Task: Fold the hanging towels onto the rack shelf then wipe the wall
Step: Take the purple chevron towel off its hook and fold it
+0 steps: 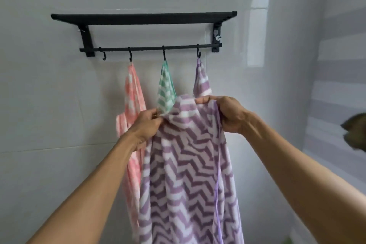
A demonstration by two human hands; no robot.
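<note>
While the purple zigzag towel [186, 164] hangs by one corner from the rightmost hook [198, 53] of the black rack [142, 18], both hands hold up its raised edge: the left hand [146, 125] pinches the cloth, and the right hand [223, 113] curls its grip over a bunched fold. Left of it, the green towel [165, 87] and pink towel [131, 93] hang from their own hooks against the white wall [49, 105]. The leftmost hook [103, 56] looks bare.
</note>
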